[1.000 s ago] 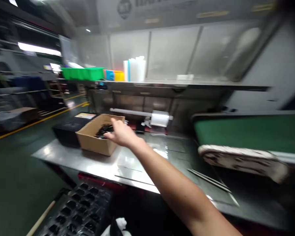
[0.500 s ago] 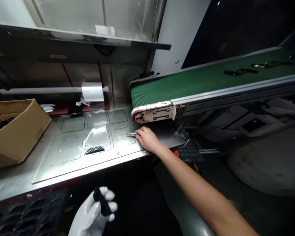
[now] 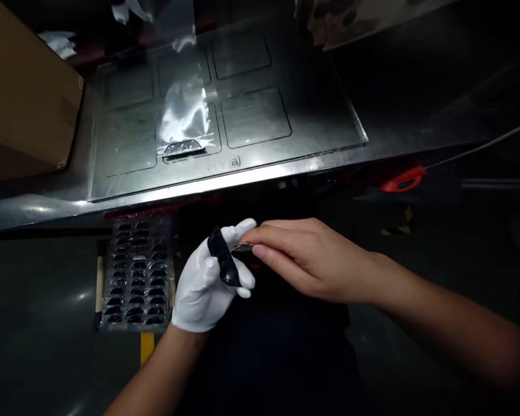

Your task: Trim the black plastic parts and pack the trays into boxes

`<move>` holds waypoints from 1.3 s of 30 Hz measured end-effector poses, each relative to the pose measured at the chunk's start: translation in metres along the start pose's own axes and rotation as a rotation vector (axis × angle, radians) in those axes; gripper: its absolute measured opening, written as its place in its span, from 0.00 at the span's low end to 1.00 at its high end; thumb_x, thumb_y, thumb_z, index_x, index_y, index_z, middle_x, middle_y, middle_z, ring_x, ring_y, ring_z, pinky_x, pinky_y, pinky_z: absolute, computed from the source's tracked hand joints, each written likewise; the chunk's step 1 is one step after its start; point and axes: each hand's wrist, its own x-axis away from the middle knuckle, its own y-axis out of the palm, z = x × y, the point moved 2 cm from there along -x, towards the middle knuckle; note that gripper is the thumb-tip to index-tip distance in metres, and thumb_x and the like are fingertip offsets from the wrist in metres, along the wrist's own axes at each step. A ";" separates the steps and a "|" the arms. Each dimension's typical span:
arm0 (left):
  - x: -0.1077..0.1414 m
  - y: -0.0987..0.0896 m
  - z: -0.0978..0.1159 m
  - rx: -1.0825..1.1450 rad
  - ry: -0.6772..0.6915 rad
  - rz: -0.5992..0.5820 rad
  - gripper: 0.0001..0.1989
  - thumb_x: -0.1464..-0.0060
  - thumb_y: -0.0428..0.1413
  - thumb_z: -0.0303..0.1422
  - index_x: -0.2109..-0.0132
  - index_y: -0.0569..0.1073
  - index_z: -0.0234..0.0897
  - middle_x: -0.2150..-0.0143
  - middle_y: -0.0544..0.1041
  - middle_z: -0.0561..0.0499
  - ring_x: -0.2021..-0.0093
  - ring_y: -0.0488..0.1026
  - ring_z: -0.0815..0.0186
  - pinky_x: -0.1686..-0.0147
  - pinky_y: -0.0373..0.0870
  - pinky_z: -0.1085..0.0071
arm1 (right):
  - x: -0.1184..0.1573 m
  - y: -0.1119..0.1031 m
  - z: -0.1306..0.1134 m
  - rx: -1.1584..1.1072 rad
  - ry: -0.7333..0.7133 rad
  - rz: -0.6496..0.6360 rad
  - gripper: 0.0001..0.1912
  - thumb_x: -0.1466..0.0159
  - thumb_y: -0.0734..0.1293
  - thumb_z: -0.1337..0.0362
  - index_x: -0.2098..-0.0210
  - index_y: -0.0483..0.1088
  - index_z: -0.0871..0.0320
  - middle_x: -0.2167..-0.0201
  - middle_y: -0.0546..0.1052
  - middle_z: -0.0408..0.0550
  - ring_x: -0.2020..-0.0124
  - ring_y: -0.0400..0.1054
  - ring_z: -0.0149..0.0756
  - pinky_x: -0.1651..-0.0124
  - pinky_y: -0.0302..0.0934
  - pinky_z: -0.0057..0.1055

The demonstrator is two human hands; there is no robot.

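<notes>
My left hand (image 3: 203,283), in a white glove, holds a small curved black plastic part (image 3: 223,263) upright between thumb and fingers, below the table edge. My bare right hand (image 3: 305,257) pinches slim metal tweezers (image 3: 241,247), whose tip touches the upper side of the black part. Both hands meet in front of my body, over a dark area. On the steel table (image 3: 260,173) above them lies a clear plastic bag (image 3: 186,118) with another black part (image 3: 182,147) at its lower end.
A cardboard box (image 3: 26,98) stands at the table's left. A black tray with several rows of small pockets (image 3: 138,271) sits below the table edge, left of my gloved hand. A red-handled item (image 3: 402,180) lies under the table at right. The conveyor end (image 3: 329,20) shows at top.
My right hand has left the table with the tweezers and come down to the gloved left hand, which has risen with the black part. My view has tilted down.
</notes>
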 end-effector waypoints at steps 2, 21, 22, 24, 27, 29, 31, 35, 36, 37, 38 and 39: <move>0.000 0.000 0.000 -0.014 -0.006 -0.019 0.19 0.36 0.60 0.44 0.41 0.79 0.47 0.32 0.72 0.44 0.73 0.77 0.73 0.75 0.75 0.77 | -0.001 0.005 0.002 0.019 -0.007 0.017 0.15 0.25 0.62 0.65 0.43 0.75 0.56 0.53 0.82 0.48 0.55 0.77 0.35 0.54 0.71 0.29; 0.005 -0.006 0.000 -0.013 -0.069 -0.016 0.19 0.38 0.61 0.43 0.44 0.81 0.41 0.32 0.71 0.40 0.76 0.76 0.72 0.78 0.75 0.74 | 0.008 0.012 0.000 0.186 -0.038 -0.040 0.15 0.24 0.62 0.61 0.44 0.77 0.52 0.61 0.82 0.45 0.67 0.75 0.31 0.66 0.67 0.26; 0.006 -0.007 0.000 0.001 -0.076 -0.009 0.19 0.38 0.61 0.43 0.43 0.80 0.41 0.35 0.74 0.41 0.77 0.76 0.72 0.78 0.75 0.74 | 0.008 0.014 -0.001 0.186 -0.045 -0.051 0.15 0.24 0.62 0.61 0.44 0.77 0.52 0.60 0.82 0.46 0.67 0.75 0.31 0.66 0.67 0.26; 0.007 -0.011 -0.001 0.030 -0.090 0.020 0.20 0.38 0.63 0.43 0.43 0.80 0.40 0.42 0.79 0.41 0.77 0.76 0.71 0.78 0.74 0.74 | 0.007 0.017 -0.003 0.193 -0.062 -0.070 0.15 0.25 0.62 0.61 0.43 0.76 0.53 0.60 0.83 0.46 0.66 0.76 0.31 0.66 0.67 0.26; 0.007 -0.016 0.000 0.048 -0.079 0.095 0.21 0.41 0.65 0.43 0.44 0.81 0.40 0.49 0.82 0.42 0.77 0.75 0.70 0.80 0.72 0.73 | 0.005 0.021 -0.006 0.173 -0.074 -0.070 0.15 0.25 0.63 0.62 0.43 0.76 0.53 0.58 0.83 0.46 0.65 0.77 0.31 0.65 0.69 0.25; 0.008 -0.016 0.002 0.044 -0.082 0.132 0.20 0.42 0.66 0.45 0.46 0.81 0.42 0.49 0.82 0.43 0.78 0.74 0.70 0.81 0.72 0.73 | 0.003 0.021 -0.008 0.113 -0.072 -0.056 0.15 0.25 0.63 0.63 0.43 0.77 0.53 0.56 0.84 0.46 0.63 0.78 0.31 0.62 0.70 0.25; 0.008 -0.015 0.003 0.040 -0.094 0.146 0.20 0.42 0.65 0.47 0.47 0.81 0.43 0.48 0.81 0.44 0.79 0.72 0.72 0.82 0.70 0.74 | 0.002 0.019 -0.009 0.046 -0.060 -0.034 0.15 0.25 0.63 0.63 0.43 0.76 0.53 0.54 0.83 0.47 0.59 0.79 0.33 0.58 0.72 0.26; 0.007 -0.011 0.007 0.019 -0.064 0.117 0.21 0.41 0.63 0.49 0.46 0.81 0.44 0.41 0.78 0.44 0.79 0.70 0.76 0.82 0.67 0.76 | 0.002 0.008 -0.011 0.025 0.004 0.043 0.16 0.25 0.62 0.63 0.41 0.75 0.52 0.54 0.83 0.47 0.56 0.79 0.35 0.54 0.74 0.29; 0.007 -0.009 0.008 0.003 -0.053 0.111 0.21 0.40 0.63 0.49 0.46 0.81 0.43 0.39 0.77 0.43 0.79 0.70 0.76 0.82 0.67 0.76 | 0.002 0.004 -0.011 0.037 0.022 0.062 0.17 0.25 0.62 0.63 0.40 0.74 0.51 0.54 0.83 0.46 0.56 0.79 0.35 0.54 0.74 0.30; 0.007 -0.008 0.009 -0.018 -0.045 0.103 0.22 0.40 0.62 0.49 0.46 0.81 0.42 0.37 0.76 0.41 0.79 0.70 0.76 0.82 0.68 0.76 | 0.002 0.000 -0.012 0.050 0.036 0.080 0.18 0.25 0.62 0.64 0.39 0.74 0.50 0.54 0.82 0.46 0.56 0.78 0.36 0.54 0.74 0.30; 0.007 -0.006 0.010 -0.041 -0.038 0.098 0.22 0.40 0.62 0.49 0.46 0.81 0.41 0.36 0.75 0.40 0.79 0.71 0.75 0.82 0.69 0.75 | 0.002 -0.005 -0.012 0.062 0.044 0.096 0.18 0.25 0.62 0.64 0.39 0.74 0.50 0.54 0.82 0.47 0.56 0.78 0.36 0.54 0.74 0.31; 0.007 -0.005 0.010 -0.063 -0.031 0.096 0.22 0.40 0.62 0.48 0.46 0.81 0.39 0.35 0.74 0.39 0.78 0.73 0.73 0.81 0.70 0.74 | 0.001 -0.009 -0.013 0.076 0.046 0.110 0.18 0.26 0.63 0.64 0.38 0.74 0.49 0.53 0.82 0.47 0.55 0.78 0.37 0.54 0.74 0.33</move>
